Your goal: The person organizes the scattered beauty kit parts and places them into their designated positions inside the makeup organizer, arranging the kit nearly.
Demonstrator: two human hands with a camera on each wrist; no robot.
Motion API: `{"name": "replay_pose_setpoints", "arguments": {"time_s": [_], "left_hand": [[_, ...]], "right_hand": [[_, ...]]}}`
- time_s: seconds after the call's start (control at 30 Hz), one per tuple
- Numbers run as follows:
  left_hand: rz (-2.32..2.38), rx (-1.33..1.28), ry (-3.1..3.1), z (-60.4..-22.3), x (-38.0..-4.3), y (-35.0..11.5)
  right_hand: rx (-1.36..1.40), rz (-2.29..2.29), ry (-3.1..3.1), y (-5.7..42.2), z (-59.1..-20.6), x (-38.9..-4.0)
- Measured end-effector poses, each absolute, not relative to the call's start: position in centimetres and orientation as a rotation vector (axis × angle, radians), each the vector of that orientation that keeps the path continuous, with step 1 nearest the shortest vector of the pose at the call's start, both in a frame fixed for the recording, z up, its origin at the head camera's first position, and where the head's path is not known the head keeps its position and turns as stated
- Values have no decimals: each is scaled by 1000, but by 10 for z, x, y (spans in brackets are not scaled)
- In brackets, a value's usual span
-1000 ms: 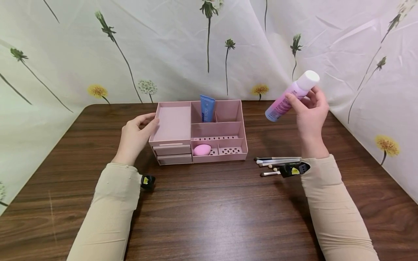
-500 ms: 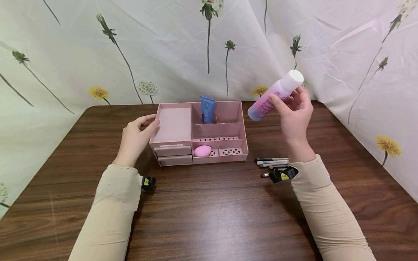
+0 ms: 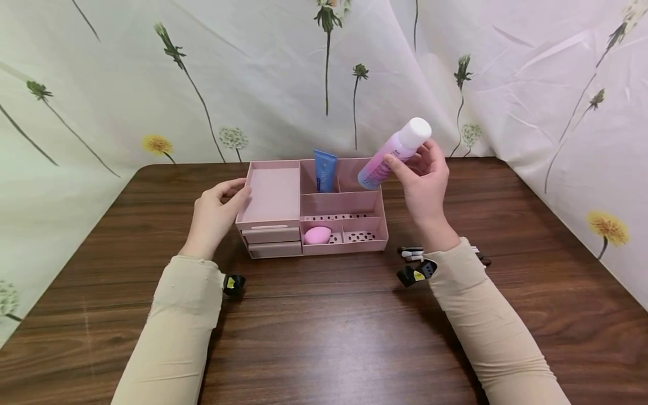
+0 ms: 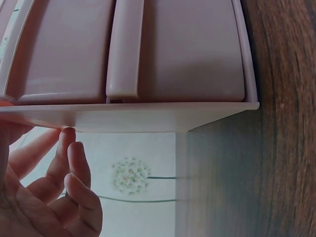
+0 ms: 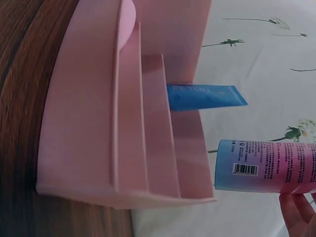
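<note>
A pink desk organizer [image 3: 343, 246] stands on the table, with two drawers at its left front and open compartments at its right. My left hand [image 3: 216, 212] holds its left side; in the left wrist view the fingertips meet the outer wall and the thumb is mostly out of frame. My right hand [image 3: 426, 183] grips a pink-and-blue spray bottle [image 3: 387, 159] with a white cap. The bottle is tilted, its blue base low and left, above the back right compartment. A blue squeeze tube [image 3: 325, 170] stands in the back left compartment, and a pink makeup sponge [image 3: 318, 235] lies in a front one.
Several makeup brushes [image 3: 412, 254] lie right of the organizer, partly hidden under my right wrist. A white flowered cloth [image 3: 283, 84] hangs behind the dark wooden table [image 3: 324, 326]. Low partition walls separate the organizer's compartments.
My right hand has carried the spray bottle leftward, from beside the organizer to over its back right corner. The left hand has stayed on the organizer's left side.
</note>
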State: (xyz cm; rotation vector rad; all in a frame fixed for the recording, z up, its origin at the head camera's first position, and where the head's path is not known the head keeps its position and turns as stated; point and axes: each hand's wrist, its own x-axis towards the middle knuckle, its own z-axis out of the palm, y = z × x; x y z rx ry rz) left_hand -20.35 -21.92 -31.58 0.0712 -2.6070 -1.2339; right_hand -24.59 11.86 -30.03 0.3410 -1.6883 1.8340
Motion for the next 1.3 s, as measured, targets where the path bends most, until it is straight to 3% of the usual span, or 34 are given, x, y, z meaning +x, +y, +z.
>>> {"name": "replay_pose_setpoints", "arguments": {"time_s": [1.3], "left_hand": [[-1248,90,-2597,-315,-203,-218]], "right_hand": [[237,1649,-2043,96,-329,-282]]}}
